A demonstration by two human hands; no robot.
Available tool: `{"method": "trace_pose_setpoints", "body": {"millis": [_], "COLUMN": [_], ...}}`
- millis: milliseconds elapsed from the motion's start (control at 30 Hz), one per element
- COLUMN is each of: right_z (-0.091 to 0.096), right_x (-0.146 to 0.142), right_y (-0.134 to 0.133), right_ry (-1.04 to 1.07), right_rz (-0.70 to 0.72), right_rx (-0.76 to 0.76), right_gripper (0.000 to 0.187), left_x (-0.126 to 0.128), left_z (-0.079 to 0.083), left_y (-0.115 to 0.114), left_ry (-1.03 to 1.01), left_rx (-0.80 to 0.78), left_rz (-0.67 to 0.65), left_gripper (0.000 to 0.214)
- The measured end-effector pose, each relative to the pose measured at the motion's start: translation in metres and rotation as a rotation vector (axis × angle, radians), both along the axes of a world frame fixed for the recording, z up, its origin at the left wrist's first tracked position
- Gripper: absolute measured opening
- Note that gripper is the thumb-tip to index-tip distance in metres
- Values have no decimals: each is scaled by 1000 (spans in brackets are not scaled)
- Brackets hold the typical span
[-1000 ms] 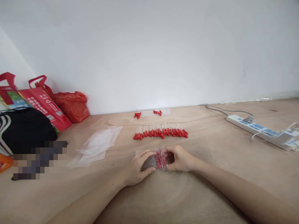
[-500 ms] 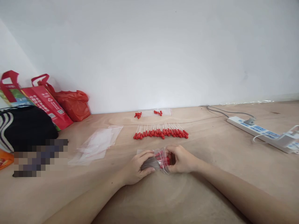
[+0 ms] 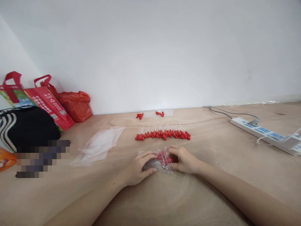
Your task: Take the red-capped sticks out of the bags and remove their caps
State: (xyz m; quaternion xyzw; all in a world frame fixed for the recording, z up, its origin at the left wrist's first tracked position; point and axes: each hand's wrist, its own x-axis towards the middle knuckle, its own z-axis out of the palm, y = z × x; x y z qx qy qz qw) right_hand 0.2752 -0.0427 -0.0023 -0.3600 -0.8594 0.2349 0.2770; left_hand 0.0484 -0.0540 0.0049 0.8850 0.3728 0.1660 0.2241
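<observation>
Fingers (image 3: 149, 154) of left hand (image 3: 137, 171) curled down over clear bag (image 3: 164, 162) of red-tipped sticks, lower centre of frame; right hand (image 3: 185, 160) pinching its other end. Just above, row of sticks (image 3: 162, 135); loose plastic bags (image 3: 97, 146) left of centre; power strip (image 3: 265, 133) at right edge.

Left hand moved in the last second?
No. Left hand stays on the bag, at the same spot below the left end of the dropper row.
</observation>
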Motion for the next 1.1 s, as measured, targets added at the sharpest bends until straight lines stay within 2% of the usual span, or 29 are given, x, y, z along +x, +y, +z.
{"method": "trace_pose_setpoints", "body": {"millis": [333,567,700,900,1000,1100], "right_z": [1,7,3,-1,1,6], "right_x": [12,12,14,37,55,75], "right_y": [3,0,3,17,25,30], "right_ry": [81,39,126,419,488,569], "right_rz": [41,85,45,49,-27,-160], "right_rx": [-209,-236,-287,-642,-689,-647], "right_gripper": [18,17,17,25,25,24], "left_x": [-1,0,0,-1,-4,-9], "left_z": [-1,0,-1,0,0,3], "left_y": [1,0,0,2,2,2], "left_ry": [-9,2,1,6,20,48], "left_rx": [0,-10,-12,-25,-33,-53], "left_rz": [-23,-11,-4,-1,-3,-2], "left_gripper": [34,35,34,34,36,42]}}
